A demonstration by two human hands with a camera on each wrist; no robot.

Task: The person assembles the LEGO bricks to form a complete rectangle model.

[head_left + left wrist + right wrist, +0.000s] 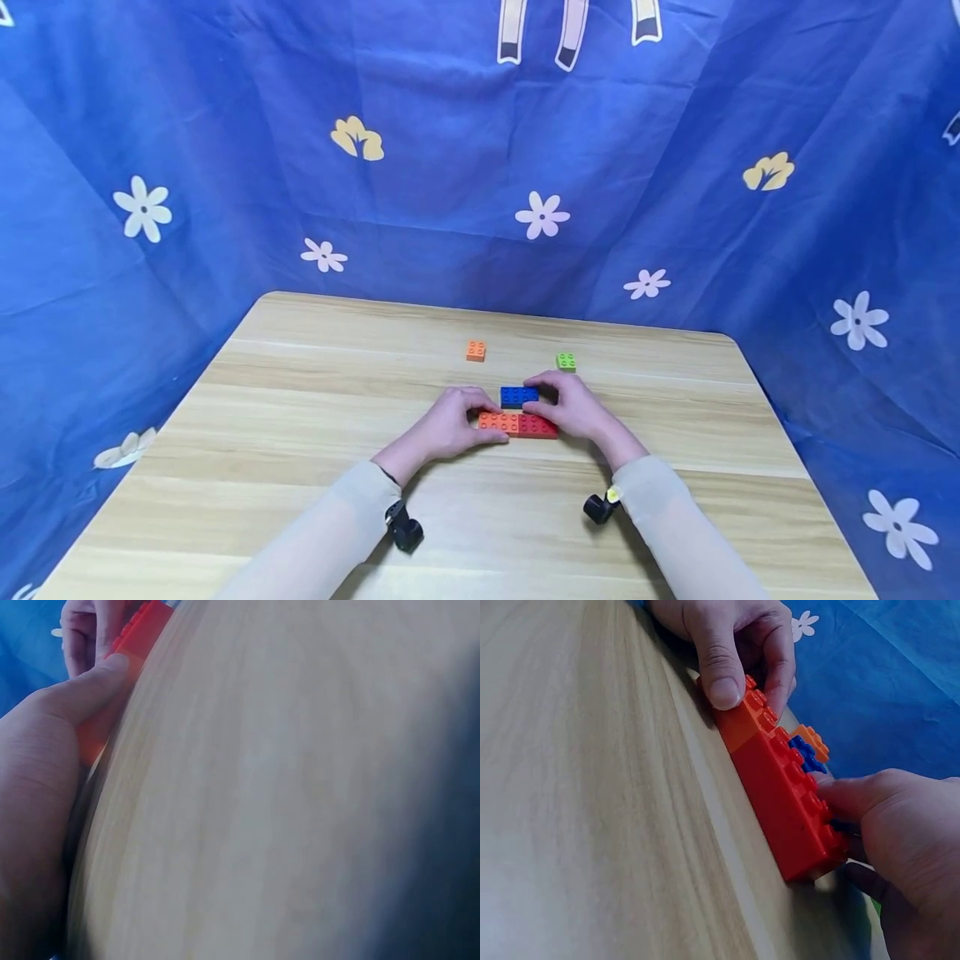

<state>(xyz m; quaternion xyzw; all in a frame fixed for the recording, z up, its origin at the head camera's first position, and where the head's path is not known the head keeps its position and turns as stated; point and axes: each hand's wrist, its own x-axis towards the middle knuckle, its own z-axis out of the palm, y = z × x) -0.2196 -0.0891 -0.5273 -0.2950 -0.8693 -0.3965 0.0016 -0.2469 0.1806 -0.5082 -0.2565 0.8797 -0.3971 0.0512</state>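
Observation:
On the table, a long orange brick (497,424) and a long red brick (538,427) lie end to end in one row. My left hand (450,423) pinches the orange brick, thumb on its near side and fingers on the far side. Just behind the row is a blue brick (513,397). My right hand (572,406) grips the right end of this blue brick between thumb and fingers. In the right wrist view the red brick (780,810) stands in front of the right thumb and partly hides the blue brick (806,754).
Farther back on the wooden table (315,400) sit a small orange brick (476,351) and a small green brick (566,362). A blue patterned cloth (450,167) hangs behind the table and along its sides.

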